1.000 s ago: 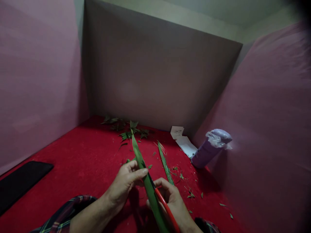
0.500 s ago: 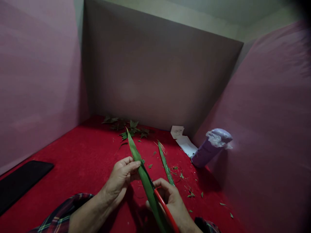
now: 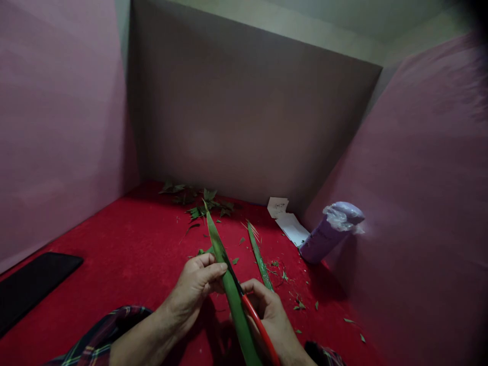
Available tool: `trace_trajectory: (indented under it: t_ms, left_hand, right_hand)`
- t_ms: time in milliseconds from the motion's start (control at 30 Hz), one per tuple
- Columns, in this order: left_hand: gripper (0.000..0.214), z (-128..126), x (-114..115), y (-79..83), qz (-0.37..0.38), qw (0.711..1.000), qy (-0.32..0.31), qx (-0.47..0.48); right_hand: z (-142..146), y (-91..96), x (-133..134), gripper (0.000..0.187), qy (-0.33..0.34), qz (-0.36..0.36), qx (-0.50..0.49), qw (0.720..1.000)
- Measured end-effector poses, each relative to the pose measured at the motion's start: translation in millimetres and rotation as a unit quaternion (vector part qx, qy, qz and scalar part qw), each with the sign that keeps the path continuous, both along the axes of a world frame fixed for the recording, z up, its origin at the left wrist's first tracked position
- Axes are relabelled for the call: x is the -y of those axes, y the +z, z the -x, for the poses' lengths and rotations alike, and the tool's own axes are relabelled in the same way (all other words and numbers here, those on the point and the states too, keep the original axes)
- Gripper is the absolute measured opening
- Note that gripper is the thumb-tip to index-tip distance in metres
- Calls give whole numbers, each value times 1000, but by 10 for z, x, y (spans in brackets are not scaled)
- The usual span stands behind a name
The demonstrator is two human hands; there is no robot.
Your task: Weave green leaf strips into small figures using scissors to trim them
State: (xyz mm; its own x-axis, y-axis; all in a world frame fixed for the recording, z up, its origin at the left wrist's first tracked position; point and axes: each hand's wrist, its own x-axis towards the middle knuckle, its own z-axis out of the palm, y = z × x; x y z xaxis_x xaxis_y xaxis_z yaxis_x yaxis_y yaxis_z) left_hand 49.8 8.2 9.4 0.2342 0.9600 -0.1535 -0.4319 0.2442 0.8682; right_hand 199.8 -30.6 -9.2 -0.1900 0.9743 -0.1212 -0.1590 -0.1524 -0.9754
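A long green blade-shaped leaf point(image 3: 233, 301) slants up from the bottom edge, its narrow tip pointing away from me. My left hand point(image 3: 196, 284) pinches it at mid-length, thumb on top and fingers below. A small green piece point(image 3: 206, 251) shows beside the leaf just past these fingers. My right hand point(image 3: 269, 315) grips red-handled scissors point(image 3: 259, 323), whose narrow dark blade lies along the leaf's right side, close to my left thumb. The leaf and handle hide part of the right fingers. Beyond my right hand, a second long leaf point(image 3: 259, 256) with pale flecks lies on the red cloth point(image 3: 125, 239).
Lobed leaves point(image 3: 209, 203) are heaped near the back wall. Leaf scraps point(image 3: 285, 276) are scattered on the right. White papers point(image 3: 293, 229) lie beside a purple container point(image 3: 326, 236) topped with clear plastic. A black flat object point(image 3: 38, 284) is at left. Pink walls stand both sides.
The held leaf and my left hand have shifted slightly right and toward me. A small green piece now shows left of the leaf. The scissors have barely moved.
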Motion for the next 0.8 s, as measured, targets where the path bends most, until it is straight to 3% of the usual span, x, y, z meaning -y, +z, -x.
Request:
trace_trajectory:
  t_ms: [333, 433, 633, 800]
  left_hand:
    - [14, -37, 38, 3, 13, 999, -29, 16]
    - [19, -14, 28, 26, -4, 999, -4, 38]
    - [8, 38, -2, 136, -23, 998, 59, 26]
    - [8, 43, -14, 145, -26, 998, 63, 6]
  right_hand:
    - [-19, 35, 2, 45, 19, -37, -9, 999]
    - [-24, -11, 5, 48, 29, -35, -14, 999]
    - [-18, -50, 21, 49, 30, -20, 9, 999]
    - [-21, -44, 24, 49, 21, -31, 22, 999]
